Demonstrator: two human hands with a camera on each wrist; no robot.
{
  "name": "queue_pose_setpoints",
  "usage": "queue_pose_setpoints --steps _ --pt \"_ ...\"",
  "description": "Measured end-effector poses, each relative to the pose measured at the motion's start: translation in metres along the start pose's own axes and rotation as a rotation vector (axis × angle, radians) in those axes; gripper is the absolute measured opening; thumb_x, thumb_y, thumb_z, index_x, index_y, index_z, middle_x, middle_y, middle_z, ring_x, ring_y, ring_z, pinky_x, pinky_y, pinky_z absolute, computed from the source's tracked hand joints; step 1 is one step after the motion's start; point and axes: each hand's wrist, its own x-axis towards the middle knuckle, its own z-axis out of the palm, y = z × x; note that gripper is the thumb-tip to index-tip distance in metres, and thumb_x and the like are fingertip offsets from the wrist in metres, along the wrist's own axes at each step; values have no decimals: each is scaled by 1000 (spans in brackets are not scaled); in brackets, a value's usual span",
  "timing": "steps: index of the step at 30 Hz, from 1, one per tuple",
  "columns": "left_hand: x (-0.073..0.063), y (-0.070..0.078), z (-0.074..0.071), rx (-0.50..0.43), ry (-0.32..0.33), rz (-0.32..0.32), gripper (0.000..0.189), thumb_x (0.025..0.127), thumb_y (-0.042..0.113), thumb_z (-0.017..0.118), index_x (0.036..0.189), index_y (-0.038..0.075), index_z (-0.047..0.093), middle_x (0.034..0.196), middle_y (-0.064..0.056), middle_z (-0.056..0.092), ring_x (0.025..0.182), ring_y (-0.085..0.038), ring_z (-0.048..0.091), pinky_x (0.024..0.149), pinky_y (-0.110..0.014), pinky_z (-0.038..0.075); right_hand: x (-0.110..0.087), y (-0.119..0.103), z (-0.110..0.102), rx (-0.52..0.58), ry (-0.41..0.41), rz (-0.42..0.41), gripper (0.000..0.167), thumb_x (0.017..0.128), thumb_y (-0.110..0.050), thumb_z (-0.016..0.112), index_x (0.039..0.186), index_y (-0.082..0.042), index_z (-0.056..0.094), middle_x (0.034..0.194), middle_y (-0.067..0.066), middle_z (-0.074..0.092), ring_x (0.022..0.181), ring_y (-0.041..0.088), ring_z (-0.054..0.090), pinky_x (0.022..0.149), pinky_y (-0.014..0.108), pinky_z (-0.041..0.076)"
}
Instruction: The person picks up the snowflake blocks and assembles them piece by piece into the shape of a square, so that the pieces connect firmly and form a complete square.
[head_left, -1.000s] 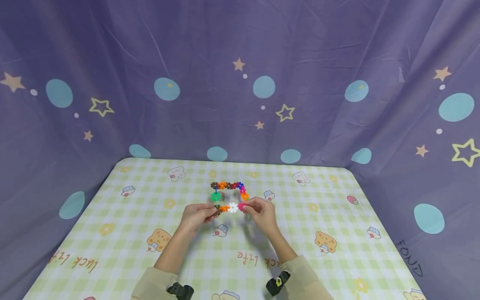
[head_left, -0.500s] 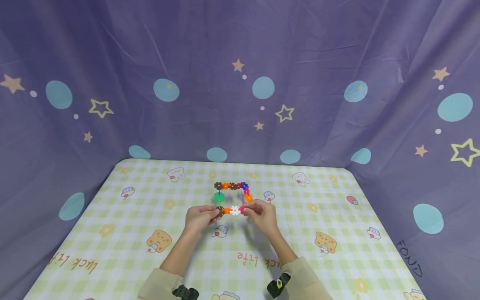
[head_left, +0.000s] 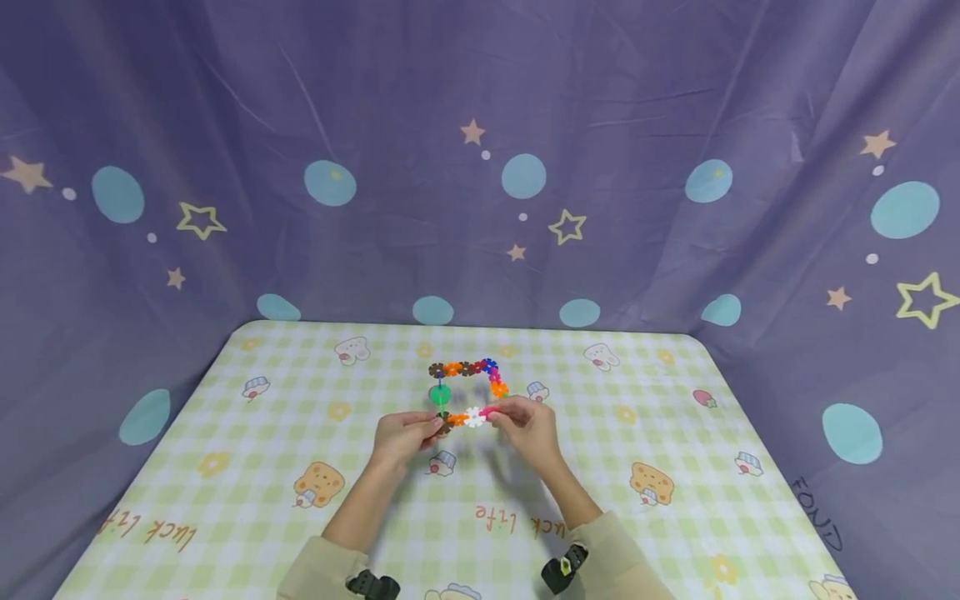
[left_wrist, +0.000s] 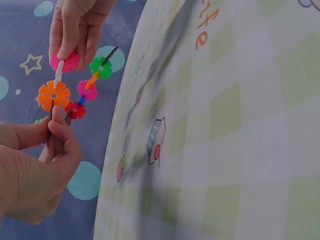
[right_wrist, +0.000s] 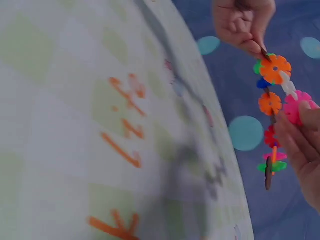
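Note:
A chain of colourful plastic snowflake discs is held up over the table, bent into a rough rectangle. My left hand (head_left: 405, 435) pinches a brown snowflake disc (head_left: 445, 425) at its near left corner. Between finger and thumb of my right hand (head_left: 529, 429) is a pink snowflake disc (left_wrist: 65, 61), joined to a white disc (head_left: 473, 417) and then an orange disc (left_wrist: 54, 95). A green disc (head_left: 440, 394) forms the left side. Along the far side run brown, orange, red and blue discs (head_left: 490, 366). A green disc (left_wrist: 101, 68) with a brown one hangs near the right hand.
The table (head_left: 300, 550) wears a green-and-white checked cloth with printed cakes, rabbits and lettering. Behind it and at both sides hangs a purple curtain (head_left: 375, 250) with stars and blue ovals. Each wrist carries a black camera (head_left: 564, 568) on a strap.
Both hands and the chain have shifted slightly to the right, the left hand mostly early on. The pink disc has tilted in my right hand's pinch. Both grips stay the same.

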Motion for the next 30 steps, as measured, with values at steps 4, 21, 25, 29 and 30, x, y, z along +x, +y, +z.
queue_pose_setpoints --steps 4,21,25,29,30 --pt "1 5 -3 -13 -19 1 29 85 -1 67 111 -14 64 74 -4 72 60 -5 62 61 -19 57 8 11 -11 26 31 28 21 84 0 69 103 10 68 102 27 70 85 24 73 77 19 60" --pt "5 19 -14 12 -62 -10 31 86 1 66 115 -11 63 79 -5 73 65 -7 64 61 -16 56 18 51 -13 371 93 608 33 89 -7 66 117 10 62 89 10 75 68 7 68 68 21 61" --pt "3 19 -16 14 -67 -19 32 86 1 67 115 -11 62 80 -6 73 67 -9 65 60 -16 56 19 43 -16 496 64 704 34 90 -3 63 120 11 59 82 3 73 67 6 68 67 17 60" --pt "2 19 -18 21 -70 -22 31 86 2 67 113 -11 63 79 -5 73 65 -8 65 61 -17 56 20 33 -18 563 30 736 36 91 -2 61 122 13 56 78 3 73 66 6 68 66 17 59" --pt "2 19 -18 23 -71 -22 31 85 2 68 113 -11 64 78 -5 73 65 -8 64 61 -17 56 20 31 -19 573 23 740 36 91 -2 60 123 14 55 78 3 73 65 6 68 66 16 59"
